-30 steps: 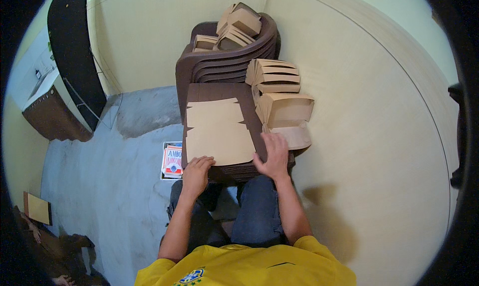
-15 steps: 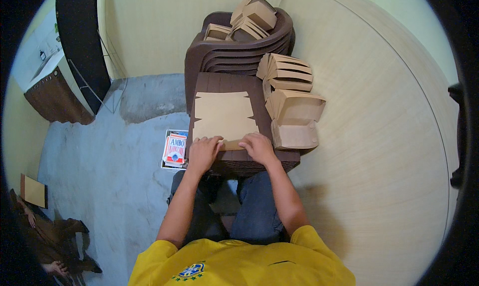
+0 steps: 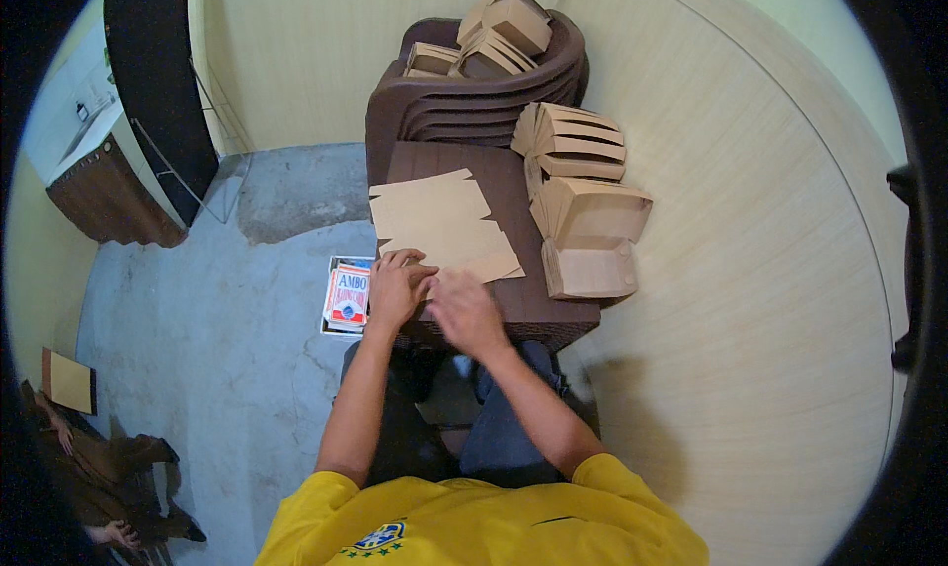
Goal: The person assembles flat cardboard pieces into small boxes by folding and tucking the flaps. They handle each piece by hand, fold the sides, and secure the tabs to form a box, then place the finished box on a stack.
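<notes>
A flat cardboard box blank (image 3: 439, 215) with notched side edges lies slightly turned on the brown woven table (image 3: 553, 314) in front of me. At its near left corner my left hand (image 3: 395, 289) is closed, with bent fingers and the thumb at the card. My right hand (image 3: 466, 311) is close beside it over the near edge, smeared by motion, so its fingers do not show clearly. Nested folded cardboard boxes (image 3: 588, 270) stand open along the table's right side, and another nested group (image 3: 583, 146) sits behind them.
Stacked brown plastic chairs (image 3: 395, 112) stand beyond the table, with more folded boxes (image 3: 509, 38) on the top seat. Left of the table is a white container (image 3: 326, 319) holding a red and white pack (image 3: 349, 294). A wooden wall (image 3: 731, 270) rises at right; another person (image 3: 99, 467) is at lower left.
The cardboard blank has turned anticlockwise and shifted left. My right hand has moved left from its near right corner toward my left hand.
</notes>
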Demonstrator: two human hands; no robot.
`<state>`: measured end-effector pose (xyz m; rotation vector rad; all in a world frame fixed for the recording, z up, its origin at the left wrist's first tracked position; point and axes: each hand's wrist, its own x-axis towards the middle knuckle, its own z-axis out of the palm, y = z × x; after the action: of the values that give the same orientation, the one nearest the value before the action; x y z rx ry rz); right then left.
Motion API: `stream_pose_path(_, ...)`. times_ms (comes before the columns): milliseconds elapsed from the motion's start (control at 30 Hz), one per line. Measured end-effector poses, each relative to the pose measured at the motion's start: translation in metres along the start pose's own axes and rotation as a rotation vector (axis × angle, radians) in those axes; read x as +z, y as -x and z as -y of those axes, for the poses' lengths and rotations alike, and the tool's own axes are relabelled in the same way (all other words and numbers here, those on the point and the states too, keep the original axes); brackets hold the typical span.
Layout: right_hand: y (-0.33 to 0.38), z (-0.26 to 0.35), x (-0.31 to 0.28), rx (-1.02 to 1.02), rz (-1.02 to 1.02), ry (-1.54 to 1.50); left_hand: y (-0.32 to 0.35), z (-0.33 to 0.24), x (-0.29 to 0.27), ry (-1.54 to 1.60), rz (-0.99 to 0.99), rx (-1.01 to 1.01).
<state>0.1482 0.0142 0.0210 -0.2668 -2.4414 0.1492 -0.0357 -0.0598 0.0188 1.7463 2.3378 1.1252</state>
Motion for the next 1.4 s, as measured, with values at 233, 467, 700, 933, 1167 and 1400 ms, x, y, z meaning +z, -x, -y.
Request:
stream_pose_path(233, 0.028, -0.028, -0.01, 0.413, 0.165, 0.048, -0.001, 0.008, -0.001, 0.045, 0.03, 0.048)
stream_pose_path(467, 0.031, -0.048, -0.025, 0.532, 0.133, 0.223, 0.0, 0.002, -0.001, 0.02, 0.007, 0.052)
stream_pose_path(700, 0.014, -0.005, 0.018, 0.278, 0.278, 0.025, 0.0, 0.004, -0.001, 0.024, -0.038, 0.1)
stream_pose_path(933, 0.007, -0.079, -0.01, 0.546, 0.221, 0.211, 0.003, 0.003, -0.002, 0.027, -0.008, 0.075)
stream_pose_path(1167, 0.008, -0.004, 0.026, 0.36, 0.189, 0.072, 0.002, 0.003, 0.0, 0.005, -0.006, 0.063)
stream_pose_path(1400, -0.004, -0.061, -0.015, 0.563, 0.294, 0.246, 0.002, 0.002, -0.002, 0.005, -0.001, 0.074)
